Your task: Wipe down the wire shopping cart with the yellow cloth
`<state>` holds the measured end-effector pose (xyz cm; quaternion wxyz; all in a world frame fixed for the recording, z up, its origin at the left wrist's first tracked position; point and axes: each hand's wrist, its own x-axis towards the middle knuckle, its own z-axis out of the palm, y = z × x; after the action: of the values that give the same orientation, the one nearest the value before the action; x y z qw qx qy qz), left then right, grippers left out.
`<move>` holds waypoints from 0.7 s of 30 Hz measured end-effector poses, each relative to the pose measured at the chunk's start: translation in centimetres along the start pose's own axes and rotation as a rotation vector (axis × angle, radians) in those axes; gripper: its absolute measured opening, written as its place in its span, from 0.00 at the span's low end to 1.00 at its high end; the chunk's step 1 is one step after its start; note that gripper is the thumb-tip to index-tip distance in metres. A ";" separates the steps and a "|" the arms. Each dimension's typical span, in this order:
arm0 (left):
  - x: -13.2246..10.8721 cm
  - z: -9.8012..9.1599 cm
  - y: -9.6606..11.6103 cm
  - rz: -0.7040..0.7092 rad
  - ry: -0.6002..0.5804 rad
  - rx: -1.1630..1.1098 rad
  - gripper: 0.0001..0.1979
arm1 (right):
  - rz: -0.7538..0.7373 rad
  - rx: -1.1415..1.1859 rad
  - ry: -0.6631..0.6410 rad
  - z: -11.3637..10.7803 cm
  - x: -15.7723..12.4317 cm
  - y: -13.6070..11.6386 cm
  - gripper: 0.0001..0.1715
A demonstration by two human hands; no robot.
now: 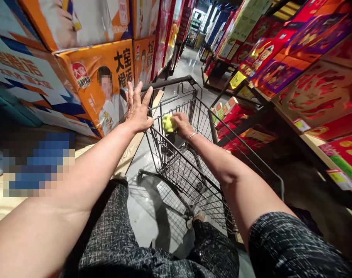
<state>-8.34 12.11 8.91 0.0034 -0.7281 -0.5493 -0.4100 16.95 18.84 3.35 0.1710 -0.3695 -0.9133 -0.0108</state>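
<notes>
A black wire shopping cart (202,181) stands tilted across the view in front of me, and its basket shows bare wire mesh. My left hand (137,108) rests at the corner of the cart by the handle, with its fingers spread. Over the cart's handle end, my right hand (181,125) grips a crumpled yellow-green cloth (169,123), fingers wrapped round it. The cloth is close to the cart's wire panel; I cannot tell whether it touches it. A thin bracelet (193,134) circles my right wrist.
Stacked orange drink cartons (97,88) rise on a wooden platform (129,154) at left. On the right, a shelf (312,139) holds red and purple gift boxes (280,73). A grey shiny floor (138,220) runs under the cart and up the aisle. My feet are beside the cart's wheels.
</notes>
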 end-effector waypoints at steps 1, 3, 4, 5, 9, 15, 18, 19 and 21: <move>0.3 0.2 0.1 -0.033 -0.009 0.004 0.58 | 0.016 -0.041 -0.076 0.9 -1.4 0.2 0.29; 0.9 0.5 0.5 -0.124 -0.035 0.024 0.59 | 0.037 -0.095 -0.228 2.4 -4.4 0.3 0.25; 1.2 0.7 0.7 -0.169 -0.046 0.035 0.59 | 0.037 -0.108 -0.315 3.0 -6.0 0.2 0.23; 1.6 1.0 0.9 -0.206 -0.053 0.041 0.60 | 0.036 -0.112 -0.395 3.6 -7.4 0.2 0.21; 3.1 2.9 0.7 -0.282 -0.037 0.032 0.62 | 0.040 -0.112 -0.529 5.0 -10.4 0.4 0.18; 5.4 5.6 -1.0 -0.351 -0.045 0.011 0.62 | 0.274 -0.251 -0.105 0.4 -4.1 3.7 0.22; 6.2 5.5 -0.7 -0.334 -0.085 -0.010 0.59 | 0.354 -0.278 0.086 -3.1 0.7 6.6 0.26; 6.4 5.3 -0.4 -0.321 -0.102 -0.028 0.60 | 0.355 -0.265 0.152 -3.8 1.9 7.6 0.27; 6.6 4.8 0.3 -0.288 -0.153 -0.088 0.66 | 0.338 -0.237 0.209 -4.1 3.2 9.3 0.28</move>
<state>-4.90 19.40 9.84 -0.1291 -0.6703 -0.6282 -0.3734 22.36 27.14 7.25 0.2195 -0.5315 -0.8082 -0.1272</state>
